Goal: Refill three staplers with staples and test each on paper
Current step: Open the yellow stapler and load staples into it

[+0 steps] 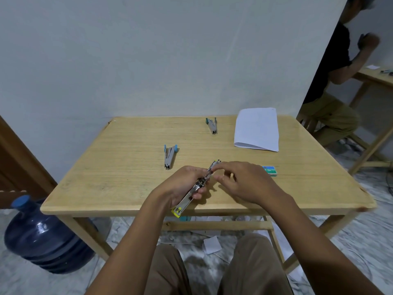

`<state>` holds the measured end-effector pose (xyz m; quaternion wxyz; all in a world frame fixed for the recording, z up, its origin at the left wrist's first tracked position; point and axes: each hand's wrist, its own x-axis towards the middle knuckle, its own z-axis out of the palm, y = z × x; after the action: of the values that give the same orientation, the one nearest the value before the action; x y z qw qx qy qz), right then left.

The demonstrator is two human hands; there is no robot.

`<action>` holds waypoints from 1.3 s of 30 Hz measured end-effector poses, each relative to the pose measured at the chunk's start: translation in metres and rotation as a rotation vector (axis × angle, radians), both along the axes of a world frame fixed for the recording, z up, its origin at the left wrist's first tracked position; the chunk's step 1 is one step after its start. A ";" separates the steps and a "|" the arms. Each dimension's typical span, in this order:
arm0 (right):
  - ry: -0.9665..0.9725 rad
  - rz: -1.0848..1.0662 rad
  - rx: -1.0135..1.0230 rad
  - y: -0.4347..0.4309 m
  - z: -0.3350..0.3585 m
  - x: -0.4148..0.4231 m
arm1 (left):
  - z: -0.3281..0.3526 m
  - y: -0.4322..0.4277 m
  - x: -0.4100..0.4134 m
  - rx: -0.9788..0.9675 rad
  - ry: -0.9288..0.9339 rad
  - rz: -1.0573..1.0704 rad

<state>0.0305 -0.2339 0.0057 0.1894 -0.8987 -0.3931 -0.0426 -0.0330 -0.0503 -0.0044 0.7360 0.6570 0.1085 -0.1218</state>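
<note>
Left hand (182, 186) grips the opened stapler (186, 199) mid-body, steadying it; right hand (244, 182) pinches the far end beyond those fingers, likely for loading.

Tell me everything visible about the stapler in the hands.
The stapler is slim, silver metal with yellow plastic at both ends, swung open into one long line. It slants from near left to far right over the table. The left hand grips its middle; the right hand pinches its far part. Any staples inside cannot be seen.
</note>
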 end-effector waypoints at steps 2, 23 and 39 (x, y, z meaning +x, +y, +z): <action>-0.034 -0.031 -0.023 0.000 0.001 0.003 | 0.000 -0.001 0.000 -0.033 0.020 0.016; 0.197 -0.207 0.682 0.030 -0.027 -0.028 | -0.010 -0.016 0.001 -0.038 -0.087 0.169; 0.033 -0.202 0.346 0.033 -0.016 -0.027 | 0.005 -0.020 -0.003 -0.007 -0.097 0.189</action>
<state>0.0034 -0.2007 -0.0102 0.3422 -0.8883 -0.2845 -0.1134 -0.0359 -0.0705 0.0001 0.7508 0.6466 0.1336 -0.0203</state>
